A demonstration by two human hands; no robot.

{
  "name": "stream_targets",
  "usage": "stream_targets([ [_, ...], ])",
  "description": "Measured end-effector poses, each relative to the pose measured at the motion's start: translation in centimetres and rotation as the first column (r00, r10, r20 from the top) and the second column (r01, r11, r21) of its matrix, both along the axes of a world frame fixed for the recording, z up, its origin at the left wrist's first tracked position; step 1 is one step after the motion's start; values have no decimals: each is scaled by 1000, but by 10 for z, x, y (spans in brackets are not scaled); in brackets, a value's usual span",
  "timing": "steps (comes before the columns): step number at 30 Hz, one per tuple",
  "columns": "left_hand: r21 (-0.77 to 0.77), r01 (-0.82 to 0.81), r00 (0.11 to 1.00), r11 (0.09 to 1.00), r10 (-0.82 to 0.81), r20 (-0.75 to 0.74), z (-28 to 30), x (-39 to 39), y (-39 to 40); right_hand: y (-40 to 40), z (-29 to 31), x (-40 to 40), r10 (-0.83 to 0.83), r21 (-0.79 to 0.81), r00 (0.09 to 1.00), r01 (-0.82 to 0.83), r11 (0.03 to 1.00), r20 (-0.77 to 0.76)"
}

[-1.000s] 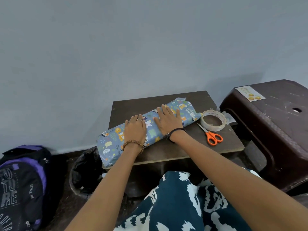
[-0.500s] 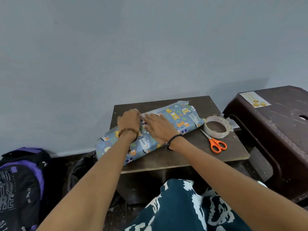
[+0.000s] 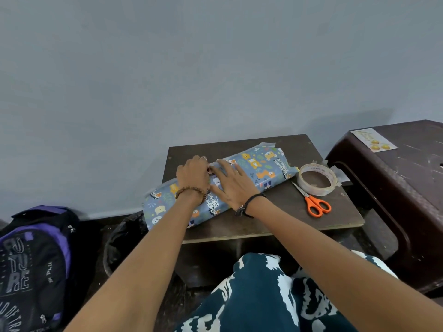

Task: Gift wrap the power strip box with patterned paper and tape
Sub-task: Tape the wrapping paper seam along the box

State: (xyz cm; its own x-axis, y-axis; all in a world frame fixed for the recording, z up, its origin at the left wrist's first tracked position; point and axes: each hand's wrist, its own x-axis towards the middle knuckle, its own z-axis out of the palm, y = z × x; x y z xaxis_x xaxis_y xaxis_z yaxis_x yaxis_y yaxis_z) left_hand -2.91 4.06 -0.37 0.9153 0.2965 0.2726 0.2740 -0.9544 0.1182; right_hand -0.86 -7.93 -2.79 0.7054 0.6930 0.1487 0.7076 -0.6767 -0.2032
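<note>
1. The wrapped box (image 3: 220,185) lies diagonally across the small dark counter (image 3: 287,219), its left end hanging past the counter's edge. The patterned paper already covers the length I can see.
2. My right hand (image 3: 233,185) lies flat on the top face, fingers spread and straight. I judge it pins the paper so the seam cannot slip.
3. My left hand (image 3: 193,174) is curled at the far edge, fingertips pinching the paper's edge there, probably tightening the overlap.
4. Both forearms reach forward, wrists low, the hands touching at the box's middle.
5. The tape roll (image 3: 317,179) and orange scissors (image 3: 314,203) wait just beside the box's right end, within easy reach for sealing.
</note>
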Motion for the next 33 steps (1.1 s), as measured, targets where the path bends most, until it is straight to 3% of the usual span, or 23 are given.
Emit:
stream_targets([
  [4, 82, 54, 995, 995, -47, -85, 0, -9, -3, 0, 6, 6, -7, 91, 996, 15, 996, -87],
  [8, 72, 81, 987, 994, -70, -147, -4, -18, -6, 1, 9, 10, -25, 26, 987, 30, 999, -162],
  [16, -104, 22, 999, 994, -25, -29, -24, -40, -16, -4, -1, -1, -37, -34, 999, 39, 999, 37],
  [23, -71, 63, 998, 996, -63, 6, -26, -42, -15, 0, -6, -5, -145, -86, 989, 146, 986, 17],
  [33, 41, 54, 994, 998, -49, -100, -27, -42, -17, -7, -7, -12, -191, -63, 982, 191, 980, 5],
])
